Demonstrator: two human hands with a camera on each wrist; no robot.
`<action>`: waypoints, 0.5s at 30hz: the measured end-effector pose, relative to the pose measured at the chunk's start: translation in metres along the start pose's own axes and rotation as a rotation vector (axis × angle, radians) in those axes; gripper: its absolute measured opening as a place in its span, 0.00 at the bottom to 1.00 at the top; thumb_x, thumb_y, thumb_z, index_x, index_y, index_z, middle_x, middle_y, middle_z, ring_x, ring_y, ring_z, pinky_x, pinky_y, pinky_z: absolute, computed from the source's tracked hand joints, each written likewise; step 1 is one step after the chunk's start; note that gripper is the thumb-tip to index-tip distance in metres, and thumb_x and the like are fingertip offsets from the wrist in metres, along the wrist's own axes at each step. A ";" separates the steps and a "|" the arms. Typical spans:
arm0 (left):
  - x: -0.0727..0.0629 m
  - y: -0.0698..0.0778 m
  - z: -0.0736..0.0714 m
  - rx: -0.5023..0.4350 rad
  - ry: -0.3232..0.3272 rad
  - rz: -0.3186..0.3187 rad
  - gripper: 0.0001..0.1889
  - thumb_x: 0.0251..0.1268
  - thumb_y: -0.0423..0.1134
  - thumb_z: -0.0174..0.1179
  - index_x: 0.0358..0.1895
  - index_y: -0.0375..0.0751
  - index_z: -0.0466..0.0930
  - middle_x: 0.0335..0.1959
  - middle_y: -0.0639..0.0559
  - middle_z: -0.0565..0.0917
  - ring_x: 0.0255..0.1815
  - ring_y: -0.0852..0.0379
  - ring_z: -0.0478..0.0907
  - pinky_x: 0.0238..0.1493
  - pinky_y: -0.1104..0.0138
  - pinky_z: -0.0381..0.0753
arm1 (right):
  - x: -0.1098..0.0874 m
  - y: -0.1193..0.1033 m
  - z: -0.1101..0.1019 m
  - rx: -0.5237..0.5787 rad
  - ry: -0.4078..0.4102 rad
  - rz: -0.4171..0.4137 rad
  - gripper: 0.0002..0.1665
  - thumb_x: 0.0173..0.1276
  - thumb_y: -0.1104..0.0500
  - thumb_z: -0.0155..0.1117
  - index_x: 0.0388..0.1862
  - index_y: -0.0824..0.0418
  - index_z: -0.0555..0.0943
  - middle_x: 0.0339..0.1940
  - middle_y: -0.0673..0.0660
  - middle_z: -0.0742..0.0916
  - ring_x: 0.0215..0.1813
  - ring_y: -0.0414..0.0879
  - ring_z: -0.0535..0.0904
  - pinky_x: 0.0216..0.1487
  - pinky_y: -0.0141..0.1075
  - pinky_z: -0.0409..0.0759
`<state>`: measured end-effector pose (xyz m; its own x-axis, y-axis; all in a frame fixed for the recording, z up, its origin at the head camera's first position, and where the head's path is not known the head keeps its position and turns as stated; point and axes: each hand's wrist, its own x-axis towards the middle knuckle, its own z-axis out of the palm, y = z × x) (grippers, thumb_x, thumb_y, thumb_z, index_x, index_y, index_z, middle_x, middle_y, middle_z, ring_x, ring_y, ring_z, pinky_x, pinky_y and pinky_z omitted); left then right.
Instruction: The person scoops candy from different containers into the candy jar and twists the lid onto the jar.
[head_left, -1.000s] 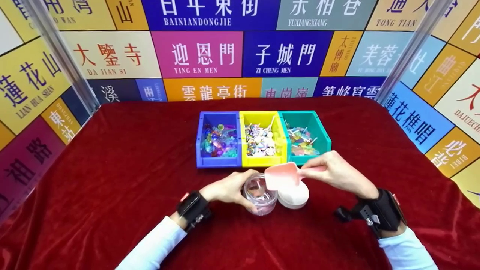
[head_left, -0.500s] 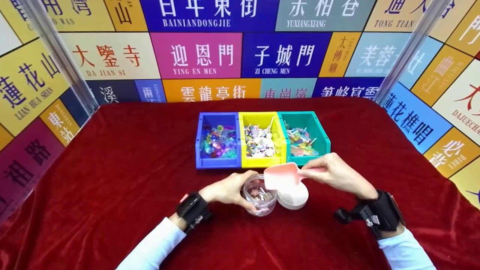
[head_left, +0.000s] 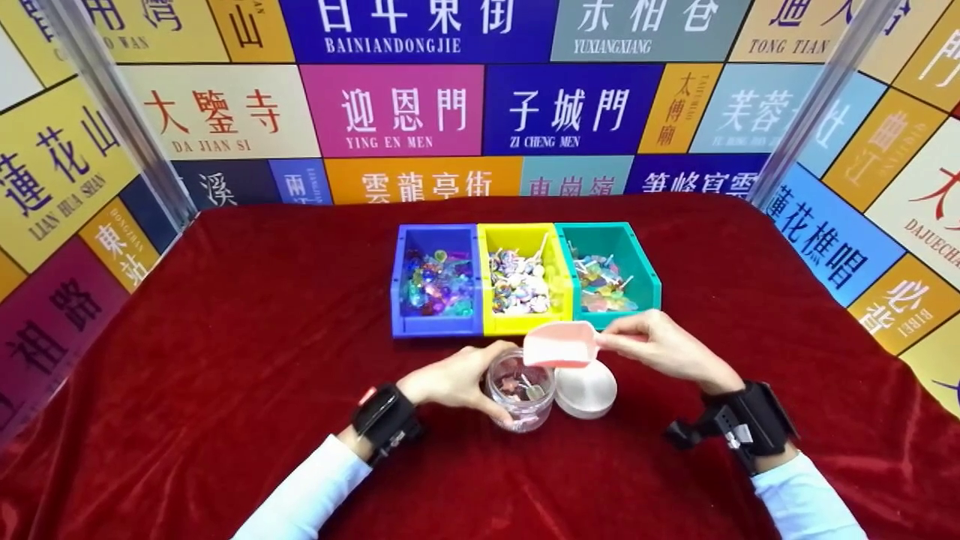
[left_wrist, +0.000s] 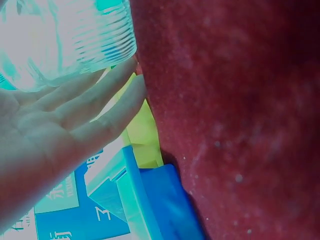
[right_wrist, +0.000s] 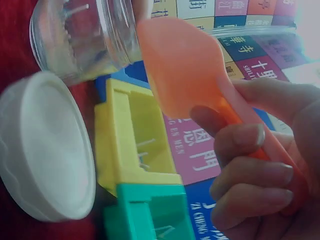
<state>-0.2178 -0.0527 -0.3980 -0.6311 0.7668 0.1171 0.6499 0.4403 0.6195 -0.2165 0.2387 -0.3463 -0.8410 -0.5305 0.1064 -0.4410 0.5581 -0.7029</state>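
My left hand [head_left: 456, 379] grips a clear jar [head_left: 521, 416] from its left side, thumb in front and fingers behind. Small candy-like charms, some with white sticks, lie in the jar. In the left wrist view the fingers curve along the jar's ribbed wall [left_wrist: 95, 35]. My right hand [head_left: 660, 349] holds a pink scoop [head_left: 560, 346] by its handle, above and just behind the jar's right rim. No pieces show in the scoop's bowl. Right of the jar lies a round white lid [head_left: 587, 391], which the right wrist view shows close up.
Behind the hands stand three joined bins: blue [head_left: 437, 325], yellow [head_left: 521, 325] and green [head_left: 651, 289]. Each contains small colourful pieces, with sticks in the yellow and green ones. A red velvet cloth [head_left: 285, 300] covers the table, and a panel of printed signs rises behind.
The scoop has turned in my right hand from steeply tipped to nearer level, showing its inside. Pieces that were shifting in the jar lie still. My left hand has stayed put.
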 end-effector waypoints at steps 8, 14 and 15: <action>-0.002 -0.004 -0.009 -0.073 0.001 -0.011 0.37 0.44 0.50 0.67 0.57 0.35 0.67 0.50 0.44 0.77 0.49 0.52 0.75 0.50 0.63 0.74 | 0.006 -0.015 0.003 0.075 0.114 0.086 0.12 0.63 0.58 0.57 0.27 0.65 0.80 0.11 0.47 0.66 0.17 0.36 0.59 0.17 0.29 0.57; -0.005 -0.009 -0.025 -0.123 0.168 -0.016 0.25 0.59 0.46 0.57 0.52 0.27 0.70 0.49 0.35 0.76 0.48 0.43 0.75 0.49 0.56 0.75 | 0.021 0.001 0.005 -0.019 0.248 0.085 0.15 0.61 0.54 0.60 0.36 0.65 0.84 0.20 0.49 0.78 0.27 0.39 0.67 0.25 0.26 0.63; -0.005 -0.010 -0.028 -0.111 0.215 -0.008 0.23 0.60 0.44 0.56 0.50 0.26 0.71 0.47 0.35 0.76 0.48 0.43 0.75 0.50 0.56 0.74 | 0.023 0.001 0.005 -0.037 0.262 0.084 0.16 0.61 0.53 0.60 0.36 0.64 0.84 0.20 0.50 0.78 0.27 0.40 0.68 0.25 0.27 0.63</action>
<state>-0.2329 -0.0745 -0.3830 -0.7194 0.6411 0.2673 0.6017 0.3830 0.7009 -0.2347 0.2241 -0.3485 -0.9254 -0.3011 0.2302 -0.3732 0.6184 -0.6915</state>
